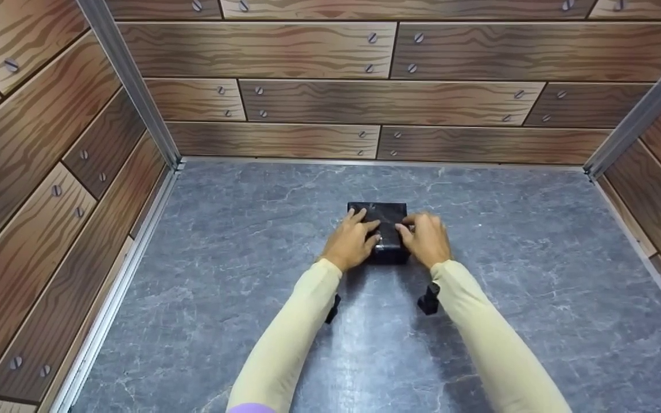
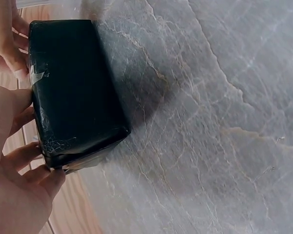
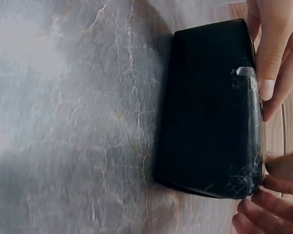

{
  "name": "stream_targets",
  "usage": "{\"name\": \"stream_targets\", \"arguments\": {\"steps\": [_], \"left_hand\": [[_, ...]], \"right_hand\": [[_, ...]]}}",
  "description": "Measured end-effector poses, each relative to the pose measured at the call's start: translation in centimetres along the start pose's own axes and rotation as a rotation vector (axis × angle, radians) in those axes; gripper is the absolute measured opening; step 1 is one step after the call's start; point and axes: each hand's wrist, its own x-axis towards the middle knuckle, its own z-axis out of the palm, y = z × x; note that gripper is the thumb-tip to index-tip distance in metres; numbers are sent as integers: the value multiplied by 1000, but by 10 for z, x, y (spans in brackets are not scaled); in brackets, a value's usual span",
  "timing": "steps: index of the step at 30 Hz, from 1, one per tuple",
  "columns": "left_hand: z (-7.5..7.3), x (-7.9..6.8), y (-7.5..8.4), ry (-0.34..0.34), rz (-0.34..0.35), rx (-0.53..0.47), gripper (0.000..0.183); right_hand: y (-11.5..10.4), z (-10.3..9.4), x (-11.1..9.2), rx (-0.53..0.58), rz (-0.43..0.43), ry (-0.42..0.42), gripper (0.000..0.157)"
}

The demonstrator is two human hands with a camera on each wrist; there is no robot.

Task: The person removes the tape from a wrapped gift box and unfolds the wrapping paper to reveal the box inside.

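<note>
A box wrapped in shiny black film (image 1: 389, 252) sits on the grey marbled surface, a bit of clear tape (image 3: 246, 72) along its upper edge. My left hand (image 1: 350, 241) rests on its top and left side with fingers spread. The left thumb (image 3: 266, 87) lies straight along the edge near the tape. At the other end, my right hand (image 1: 429, 238) holds the box's right edge, fingers bent, thumb and index close together. In the left wrist view the box's near side (image 2: 73, 87) faces the camera; its underside and far side are hidden.
Wood-plank-patterned panels (image 1: 319, 51) enclose the back and both sides. Metal corner posts (image 1: 135, 86) and strips edge the marbled surface (image 1: 221, 275). A black wrist device (image 1: 429, 298) hangs below the right sleeve (image 1: 491, 332), another below the left sleeve (image 1: 290, 332).
</note>
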Motion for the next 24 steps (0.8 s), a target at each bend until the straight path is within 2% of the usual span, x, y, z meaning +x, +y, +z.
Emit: {"name": "stream_targets", "arguments": {"steps": [9,18,24], "left_hand": [[-1,1,1,-19,-21,-10,42],[-3,1,1,-27,-16,-9,42],[-3,-1,1,-37,-37,-26,42]], "right_hand": [[-1,-1,-1,-64,-56,-1,12],[2,-1,-3,-33,-62,0,14],[-1,0,-4,-113,-79,-14,13]]}}
